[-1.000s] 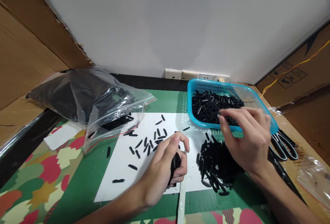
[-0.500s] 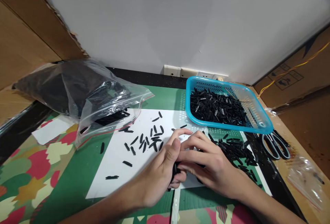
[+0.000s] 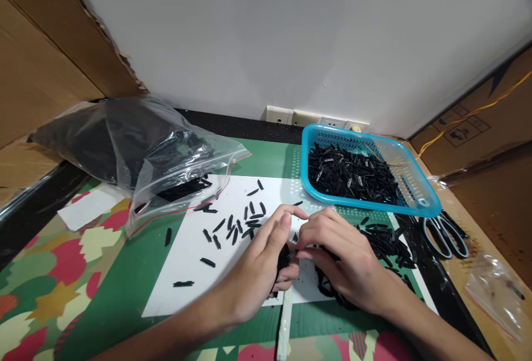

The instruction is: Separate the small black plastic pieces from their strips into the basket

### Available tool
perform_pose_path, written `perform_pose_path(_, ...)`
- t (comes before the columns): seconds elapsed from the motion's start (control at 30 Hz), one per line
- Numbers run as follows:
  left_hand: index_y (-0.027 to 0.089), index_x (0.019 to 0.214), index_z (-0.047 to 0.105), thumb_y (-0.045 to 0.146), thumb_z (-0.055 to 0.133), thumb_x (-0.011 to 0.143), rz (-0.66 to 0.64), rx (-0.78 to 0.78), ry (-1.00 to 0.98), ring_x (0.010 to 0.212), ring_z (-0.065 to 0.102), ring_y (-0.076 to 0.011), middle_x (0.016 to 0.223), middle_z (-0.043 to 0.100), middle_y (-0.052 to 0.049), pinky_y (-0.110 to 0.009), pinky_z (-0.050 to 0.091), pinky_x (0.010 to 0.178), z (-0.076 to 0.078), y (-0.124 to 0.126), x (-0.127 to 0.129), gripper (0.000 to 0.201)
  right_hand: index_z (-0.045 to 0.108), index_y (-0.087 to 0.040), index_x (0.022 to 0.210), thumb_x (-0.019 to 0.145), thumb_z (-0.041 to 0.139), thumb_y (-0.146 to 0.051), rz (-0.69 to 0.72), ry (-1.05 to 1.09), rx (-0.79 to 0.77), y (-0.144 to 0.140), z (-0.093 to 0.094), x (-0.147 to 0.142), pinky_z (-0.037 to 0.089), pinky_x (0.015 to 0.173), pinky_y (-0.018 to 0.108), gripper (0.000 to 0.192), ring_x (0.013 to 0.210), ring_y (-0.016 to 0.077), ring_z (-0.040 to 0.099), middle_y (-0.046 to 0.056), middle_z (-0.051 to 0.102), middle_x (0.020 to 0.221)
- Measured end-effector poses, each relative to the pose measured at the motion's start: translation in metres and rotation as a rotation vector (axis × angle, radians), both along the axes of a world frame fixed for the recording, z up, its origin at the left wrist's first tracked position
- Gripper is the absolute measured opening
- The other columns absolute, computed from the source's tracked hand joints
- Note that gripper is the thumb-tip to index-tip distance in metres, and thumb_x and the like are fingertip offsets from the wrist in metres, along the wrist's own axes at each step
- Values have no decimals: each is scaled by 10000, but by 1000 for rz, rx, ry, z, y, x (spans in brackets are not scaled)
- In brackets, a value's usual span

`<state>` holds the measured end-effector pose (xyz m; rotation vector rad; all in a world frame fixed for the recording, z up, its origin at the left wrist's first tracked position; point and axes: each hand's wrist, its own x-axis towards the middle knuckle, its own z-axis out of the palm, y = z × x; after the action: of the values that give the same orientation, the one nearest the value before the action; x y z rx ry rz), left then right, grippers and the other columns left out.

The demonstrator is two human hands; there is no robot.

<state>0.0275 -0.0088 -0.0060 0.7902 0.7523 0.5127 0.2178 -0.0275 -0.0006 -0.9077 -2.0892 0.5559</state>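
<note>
Small black strip-like pieces (image 3: 284,258) are bunched in the curled fingers of my left hand (image 3: 261,264), its thumb resting over them. Close against it, the fingertips of my right hand (image 3: 341,258) pinch a small piece (image 3: 292,254) at the edge of that bunch; its exact form is too small to make out. Under my right palm lies a dark cluster of pieces (image 3: 326,286), partly hidden. Many loose black pieces (image 3: 235,228) are scattered over the white sheet (image 3: 174,261) to the left, and a denser pile (image 3: 384,242) lies beyond my right wrist.
A blue basket (image 3: 372,204) of black pieces stands at the back right. At the left a clear zip bag (image 3: 166,156) lies full of dark pieces, its mouth facing the sheet. Scissors (image 3: 443,236) and a small plastic bag (image 3: 494,294) lie at the right. Wall sockets (image 3: 305,117) line the back.
My right hand has shifted slightly right and its fingertips now pinch at the bunch in my left hand. The dark cluster under my right palm shows more.
</note>
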Motion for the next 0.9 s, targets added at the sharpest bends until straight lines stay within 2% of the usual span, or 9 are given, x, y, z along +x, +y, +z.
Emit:
perform_pose_path(0.13,271,1073,462,642,372,1066,4,100,28,482,224,-82,566,374,107,-162,191,447,-1,2,-1,382,639,-208,1012,1073,563,-150,-105,2,-22,4,5,7,522,781,353,114,843,208,609,48,708,909)
perform_pose_path(0.3,228,895,453,584,456,1068,-19,135,-13,482,216,-63,590,397,97,-172,178,438,0,4,0,395,641,-210,998,1073,575,-164,-152,-25,-33,6,5,11,522,753,338,110,838,206,609,47,706,895)
perform_pose_path(0.6,233,887,428,522,473,1082,-69,69,-93,441,189,-43,561,387,118,-152,175,417,-1,5,-2,352,641,-197,1018,1058,617,-171,-141,35,-87,4,5,11,501,756,309,53,828,183,614,39,683,905)
perform_pose_path(0.73,234,878,409,536,444,1086,-61,29,-95,435,205,-40,558,392,116,-141,180,412,0,5,-1,367,653,-191,1089,1037,659,-186,-144,58,-138,3,5,13,501,804,309,53,902,190,638,50,703,982)
perform_pose_path(0.9,235,867,399,550,447,1079,-39,31,-63,427,226,-39,553,396,115,-136,180,403,4,4,0,383,675,-177,1054,1038,634,-142,-119,80,-137,3,7,13,493,808,305,56,890,183,633,45,710,952)
